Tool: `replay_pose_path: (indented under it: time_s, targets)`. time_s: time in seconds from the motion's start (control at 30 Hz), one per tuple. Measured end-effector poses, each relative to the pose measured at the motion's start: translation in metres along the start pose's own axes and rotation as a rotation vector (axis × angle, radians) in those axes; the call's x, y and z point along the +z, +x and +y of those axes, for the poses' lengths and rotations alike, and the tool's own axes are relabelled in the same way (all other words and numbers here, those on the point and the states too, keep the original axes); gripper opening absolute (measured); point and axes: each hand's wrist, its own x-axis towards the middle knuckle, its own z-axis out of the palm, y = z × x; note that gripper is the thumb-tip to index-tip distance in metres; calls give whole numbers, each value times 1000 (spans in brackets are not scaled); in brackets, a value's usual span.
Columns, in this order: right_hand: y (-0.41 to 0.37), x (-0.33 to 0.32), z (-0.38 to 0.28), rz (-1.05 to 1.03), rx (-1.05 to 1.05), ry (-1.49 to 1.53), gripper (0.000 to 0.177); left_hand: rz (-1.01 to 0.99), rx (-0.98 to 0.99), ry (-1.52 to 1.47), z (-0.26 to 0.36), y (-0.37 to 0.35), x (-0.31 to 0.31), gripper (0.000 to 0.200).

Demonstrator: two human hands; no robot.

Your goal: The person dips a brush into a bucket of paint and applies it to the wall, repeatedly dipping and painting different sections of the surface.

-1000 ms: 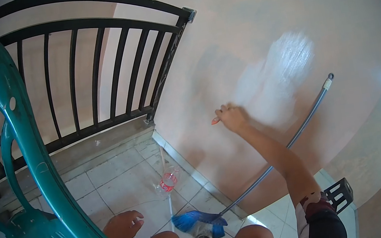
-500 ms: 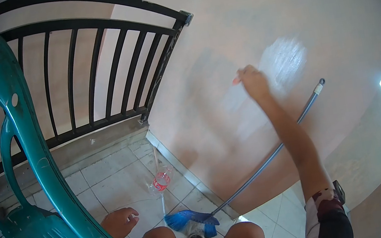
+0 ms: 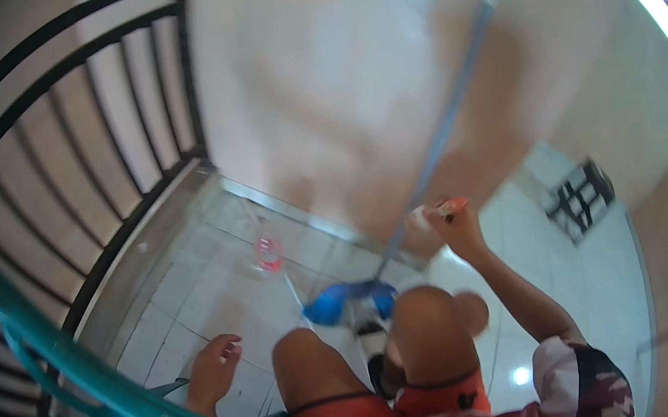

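My right hand (image 3: 456,228) is closed around a small tool with an orange part (image 3: 455,205) and a white end (image 3: 420,217); blur hides its exact kind. It is held out past my knee, in front of the broom handle (image 3: 456,97). Below and left of it sits the broom's blue head (image 3: 349,300), near my foot. My left hand (image 3: 216,370) hangs beside the chair's armrest with loosely bent fingers and nothing in them. Farther forward on the tiles is a clear plastic bottle with a red label (image 3: 269,254).
The green plastic chair (image 3: 77,349) stands at my left. Black railing (image 3: 80,152) runs along the far left side. Ahead rises a pale wall (image 3: 314,81) with a whitish patch, the broom leaning on it. A black-and-white crate-like object (image 3: 581,199) is at the right.
My right hand has come down from the wall's white patch to beside my knee, still holding the tool. The view has shifted, showing more of my legs and the floor at right.
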Motion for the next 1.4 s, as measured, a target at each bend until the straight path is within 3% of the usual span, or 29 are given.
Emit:
replay_pose_path:
  time_s: [0.07,0.13,0.2,0.27,0.4,0.47,0.53,0.57,0.67,0.83,0.9,0.93,1.03,1.13,1.27,1.33,1.37,1.4]
  targets:
    - [-55,-31,60,223,152,191,22,78,-57,-46,2,3,0,22]
    - [-119,-60,95,299,502,91,27,-68,-94,-62,1,4,1,24]
    - [-182,-63,133,420,631,35,29,11,-83,-106,3,6,0,27]
    - [-227,-57,160,509,659,-101,32,-41,-88,-82,-3,8,-1,28]
    - [-273,-30,188,402,824,-74,32,-6,-142,-52,-10,7,1,31]
    - [-275,-14,206,404,800,13,35,-5,-196,-37,2,5,-1,30]
    - [-263,4,211,218,770,-24,41,76,-290,36,-1,1,1,30]
    - [-256,11,217,11,824,-99,34,74,-293,44,-4,-2,1,30]
    - [-248,56,255,9,645,-283,35,105,-229,113,-5,-2,2,31]
    - [-244,106,294,-128,583,-350,21,147,-209,221,-2,-4,2,29]
    - [-233,101,294,-438,818,-398,17,152,-211,196,0,-4,4,28]
    - [-231,98,288,-440,813,-395,17,153,-203,167,1,-3,3,28]
    - [-219,87,281,-161,723,-259,19,191,-202,112,-3,0,1,29]
    - [-218,84,283,-294,757,-378,20,244,-283,99,-3,3,-5,28]
    - [-218,72,282,-279,811,-320,33,307,-280,78,-16,-5,-4,27]
    - [-214,49,264,-269,719,-296,47,211,-247,-6,-2,-2,2,24]
    - [-219,46,277,-271,709,-308,51,267,-264,-16,-4,-1,2,24]
    - [-215,29,270,-277,660,-337,47,224,-223,-14,-8,2,2,24]
